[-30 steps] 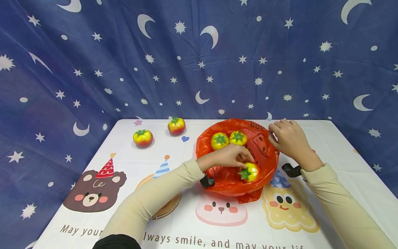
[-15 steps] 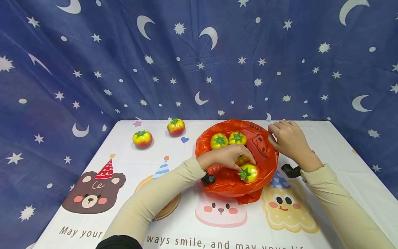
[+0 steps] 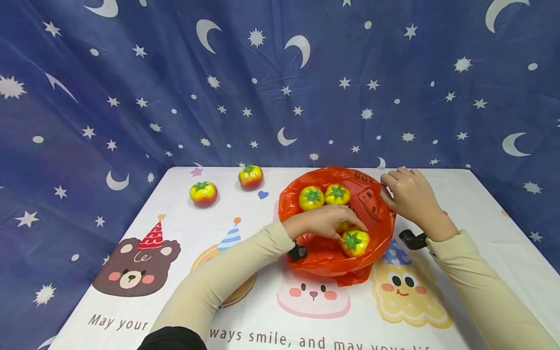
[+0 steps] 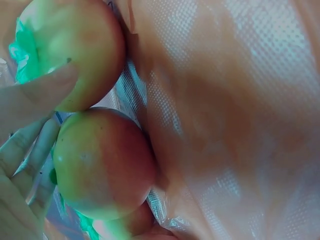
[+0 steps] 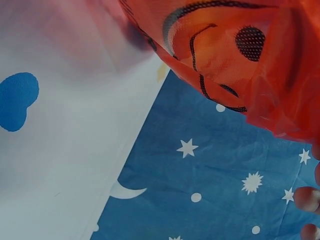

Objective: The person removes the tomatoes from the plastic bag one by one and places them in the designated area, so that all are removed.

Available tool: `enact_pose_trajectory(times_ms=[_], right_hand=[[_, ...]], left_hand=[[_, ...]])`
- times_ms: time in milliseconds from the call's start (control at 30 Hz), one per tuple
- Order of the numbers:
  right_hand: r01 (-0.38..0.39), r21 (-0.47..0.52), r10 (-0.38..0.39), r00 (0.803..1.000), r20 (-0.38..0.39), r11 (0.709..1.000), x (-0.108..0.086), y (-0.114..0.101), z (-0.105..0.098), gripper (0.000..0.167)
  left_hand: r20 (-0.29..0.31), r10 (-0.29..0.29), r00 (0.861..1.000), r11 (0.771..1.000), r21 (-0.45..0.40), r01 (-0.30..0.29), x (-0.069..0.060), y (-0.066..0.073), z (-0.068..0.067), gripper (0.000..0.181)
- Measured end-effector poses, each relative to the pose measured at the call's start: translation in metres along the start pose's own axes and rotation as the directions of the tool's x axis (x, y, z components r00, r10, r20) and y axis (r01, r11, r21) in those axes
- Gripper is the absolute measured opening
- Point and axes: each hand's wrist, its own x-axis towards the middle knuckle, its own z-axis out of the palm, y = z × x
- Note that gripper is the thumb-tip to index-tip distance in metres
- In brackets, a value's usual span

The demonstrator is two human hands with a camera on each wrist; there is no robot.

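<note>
Grip left (image 3: pixel 323 221): parted round tomato (image 3: pixel 355 244) | grip right (image 3: pixel 410 195): pinching bag (image 3: pixel 334 265)

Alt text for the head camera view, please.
A person's left hand touches a tomato inside an open red bag holding others; the right hand grips its edge. Two more tomatoes lie to its left on white cloth.

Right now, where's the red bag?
In the head view, the red bag sits right of centre on the white tablecloth, left hand inside it, right hand at its right rim.

Six tomatoes (image 3: pixel 203 194), one bag (image 3: pixel 339 267), two hands (image 3: pixel 324 221) (image 3: pixel 410 195) show.
</note>
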Motion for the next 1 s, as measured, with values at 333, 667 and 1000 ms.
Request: enact_pose_trajectory(times_ms=[333,667,1000], right_hand=[[-0.01,-0.004,0.01,1.0,0.011,1.0,-0.002,0.0,-0.001,0.008],[-0.013,-0.003,0.013,1.0,0.016,1.0,-0.002,0.002,-0.001,0.007],[-0.008,-0.003,0.008,1.0,0.005,1.0,-0.003,0.002,0.001,0.007]], left_hand=[[-0.009,-0.018,1.0,0.998,0.068,0.018,0.002,0.002,0.002,0.054],[0.002,-0.056,0.998,0.987,0.152,0.055,-0.002,0.003,-0.002,0.058],[0.033,-0.047,0.998,0.997,0.06,0.045,-0.008,0.001,-0.007,0.053]])
